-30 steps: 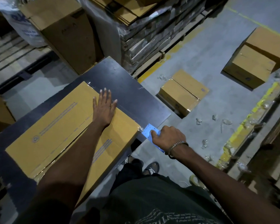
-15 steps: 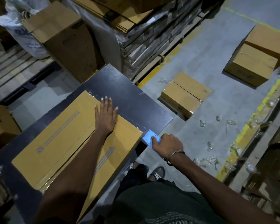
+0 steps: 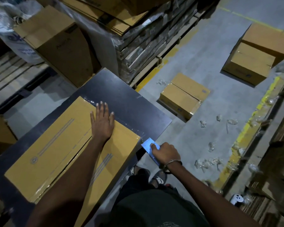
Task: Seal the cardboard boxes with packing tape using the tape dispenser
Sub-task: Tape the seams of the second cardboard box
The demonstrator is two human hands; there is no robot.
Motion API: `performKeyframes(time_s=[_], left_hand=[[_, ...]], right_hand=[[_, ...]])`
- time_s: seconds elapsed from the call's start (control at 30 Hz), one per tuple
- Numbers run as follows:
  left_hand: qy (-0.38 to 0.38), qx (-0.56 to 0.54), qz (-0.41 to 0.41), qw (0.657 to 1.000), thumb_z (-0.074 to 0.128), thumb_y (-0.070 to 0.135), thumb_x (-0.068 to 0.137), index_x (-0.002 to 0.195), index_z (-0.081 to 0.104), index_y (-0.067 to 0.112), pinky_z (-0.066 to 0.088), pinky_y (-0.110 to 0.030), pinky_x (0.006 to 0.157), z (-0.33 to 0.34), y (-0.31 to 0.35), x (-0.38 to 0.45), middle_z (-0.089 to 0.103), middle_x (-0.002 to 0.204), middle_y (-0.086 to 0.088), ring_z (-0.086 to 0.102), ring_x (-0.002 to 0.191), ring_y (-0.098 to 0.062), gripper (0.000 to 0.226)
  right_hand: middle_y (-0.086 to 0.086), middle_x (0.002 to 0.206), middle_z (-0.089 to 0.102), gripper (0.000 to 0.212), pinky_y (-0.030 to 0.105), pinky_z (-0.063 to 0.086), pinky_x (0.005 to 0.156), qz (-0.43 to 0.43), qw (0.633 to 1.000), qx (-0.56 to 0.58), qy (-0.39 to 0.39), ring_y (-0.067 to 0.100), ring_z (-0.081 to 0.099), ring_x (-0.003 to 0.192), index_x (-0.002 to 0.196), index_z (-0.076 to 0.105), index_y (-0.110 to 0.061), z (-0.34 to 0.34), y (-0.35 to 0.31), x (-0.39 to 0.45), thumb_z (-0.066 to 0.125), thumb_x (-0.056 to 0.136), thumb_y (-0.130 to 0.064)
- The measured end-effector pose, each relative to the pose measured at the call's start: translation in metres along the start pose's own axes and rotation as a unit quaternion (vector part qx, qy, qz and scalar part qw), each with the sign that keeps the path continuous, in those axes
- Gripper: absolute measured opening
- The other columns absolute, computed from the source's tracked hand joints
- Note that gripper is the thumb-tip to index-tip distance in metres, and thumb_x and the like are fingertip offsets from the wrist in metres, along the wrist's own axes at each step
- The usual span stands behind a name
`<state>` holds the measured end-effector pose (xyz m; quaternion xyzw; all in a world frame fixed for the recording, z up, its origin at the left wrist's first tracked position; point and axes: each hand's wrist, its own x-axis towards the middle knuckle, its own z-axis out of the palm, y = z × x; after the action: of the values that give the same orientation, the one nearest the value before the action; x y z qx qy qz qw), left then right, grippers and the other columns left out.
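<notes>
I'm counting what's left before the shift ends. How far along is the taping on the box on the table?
Done: clear tape glints along the far edge of the box. In hand: the left hand presses the top flat while the right hand grips the blue tape dispenser at the box's right corner. Whether the centre seam is sealed is unclear.

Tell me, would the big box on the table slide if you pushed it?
Probably yes: the box lies flat on a smooth, shiny table. It likely won't tip, being wide and low. The left hand pressing flat on top may be steadying it.
</notes>
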<state>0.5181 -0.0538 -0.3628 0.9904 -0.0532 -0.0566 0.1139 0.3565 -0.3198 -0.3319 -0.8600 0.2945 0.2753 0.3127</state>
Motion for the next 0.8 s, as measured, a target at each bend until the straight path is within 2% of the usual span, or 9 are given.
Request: performKeyframes(time_s=[0.1,0.17,0.3,0.4,0.47,0.57,0.7,0.8], left_hand=[[0.003,0.002,0.001,1.000,0.001,0.056,0.108,0.169,0.001,0.016,-0.003,-0.052,0.131,0.000,-0.001,0.000,-0.005,0.177,-0.005,-0.015,0.162,-0.019,0.072],[0.003,0.000,0.001,1.000,0.001,0.056,0.108,0.169,0.002,0.016,-0.002,-0.053,0.131,-0.001,0.000,0.000,-0.004,0.177,-0.005,-0.014,0.162,-0.019,0.073],[0.008,-0.011,0.004,1.000,-0.002,0.062,0.105,0.169,0.002,0.015,-0.002,-0.053,0.131,-0.002,-0.001,0.000,-0.006,0.177,-0.005,-0.014,0.162,-0.019,0.079],[0.004,-0.034,0.010,0.999,-0.003,0.068,0.103,0.169,-0.002,0.017,-0.004,-0.053,0.131,-0.003,-0.003,0.000,-0.011,0.176,-0.005,-0.018,0.161,-0.020,0.083],[0.006,-0.058,0.021,0.998,0.000,0.069,0.104,0.169,-0.004,0.019,-0.006,-0.053,0.130,-0.006,-0.004,-0.003,-0.015,0.176,-0.004,-0.020,0.161,-0.019,0.082],[0.024,-0.112,0.044,0.992,0.012,0.060,0.110,0.169,-0.001,0.020,-0.003,-0.051,0.131,-0.011,0.002,-0.019,-0.012,0.176,0.000,-0.017,0.161,-0.014,0.073],[0.050,-0.136,0.029,0.989,0.032,0.052,0.111,0.169,0.007,0.019,-0.002,-0.044,0.131,-0.014,0.013,-0.056,-0.005,0.177,0.004,-0.009,0.162,-0.011,0.072],[0.050,-0.106,0.041,0.992,0.043,0.052,0.107,0.169,0.012,0.019,-0.002,-0.044,0.131,-0.008,0.016,-0.079,0.004,0.177,0.000,-0.003,0.163,-0.014,0.076]], right_hand=[[0.014,0.112,0.069,0.064,0.033,0.045,0.077,0.000,1.000,-0.009,0.012,0.033,0.066,0.103,0.109,0.069,-0.009,0.002,0.009,0.010,0.048,0.095,-0.068],[0.015,0.112,0.070,0.066,0.035,0.046,0.078,-0.021,0.998,-0.033,0.046,0.035,0.066,0.103,0.108,0.070,-0.009,0.001,0.008,0.018,0.045,0.096,-0.068],[0.016,0.098,0.073,0.062,0.038,0.051,0.076,-0.144,0.971,-0.122,0.149,0.036,0.069,0.092,0.101,0.072,-0.009,-0.005,-0.014,0.048,0.038,0.105,-0.061],[0.014,0.092,0.074,0.055,0.038,0.055,0.078,-0.214,0.941,-0.187,0.182,0.031,0.070,0.088,0.097,0.071,-0.007,-0.003,-0.036,0.081,0.044,0.105,-0.055],[0.015,0.097,0.075,0.051,0.039,0.056,0.085,-0.228,0.928,-0.239,0.173,0.031,0.071,0.092,0.105,0.069,-0.007,0.000,-0.047,0.103,0.047,0.105,-0.053],[0.016,0.110,0.074,0.048,0.039,0.050,0.093,-0.254,0.916,-0.276,0.146,0.032,0.070,0.101,0.117,0.066,-0.008,0.005,-0.053,0.125,0.044,0.108,-0.049],[0.016,0.118,0.073,0.042,0.038,0.050,0.094,-0.236,0.929,-0.252,0.132,0.032,0.068,0.107,0.122,0.068,-0.008,0.011,-0.049,0.129,0.049,0.107,-0.042],[0.013,0.118,0.071,0.035,0.037,0.055,0.085,-0.207,0.954,-0.109,0.189,0.030,0.067,0.105,0.119,0.069,-0.009,0.015,-0.050,0.098,0.059,0.102,-0.039]])
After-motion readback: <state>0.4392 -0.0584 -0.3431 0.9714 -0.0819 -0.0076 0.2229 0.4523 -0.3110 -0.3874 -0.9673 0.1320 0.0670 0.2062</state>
